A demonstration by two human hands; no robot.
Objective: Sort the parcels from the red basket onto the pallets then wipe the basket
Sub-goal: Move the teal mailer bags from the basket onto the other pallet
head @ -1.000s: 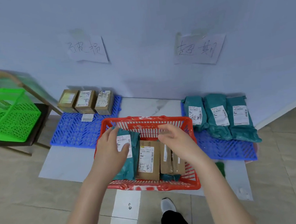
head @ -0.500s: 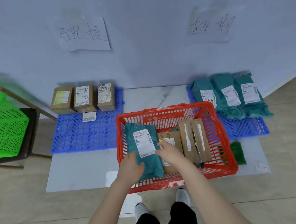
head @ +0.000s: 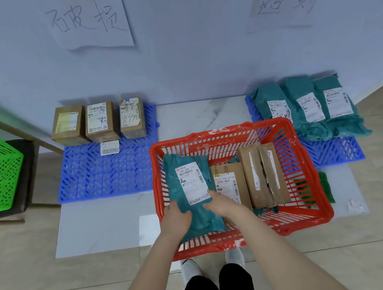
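Right hand [head: 222, 204] has joined left hand [head: 176, 219], both gripping teal parcel [head: 190, 192] at left edge of red basket [head: 208, 248]; sorting step, next likely onto right pallet [head: 335, 153].

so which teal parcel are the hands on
The teal parcel in the red basket, gripped by the left hand and right hand; the three on the right pallet lie untouched.

"破损" on left wall sheet [head: 89, 21]; "超期" on right sheet [head: 288, 0]; "8772" on cardboard box [head: 132, 118]
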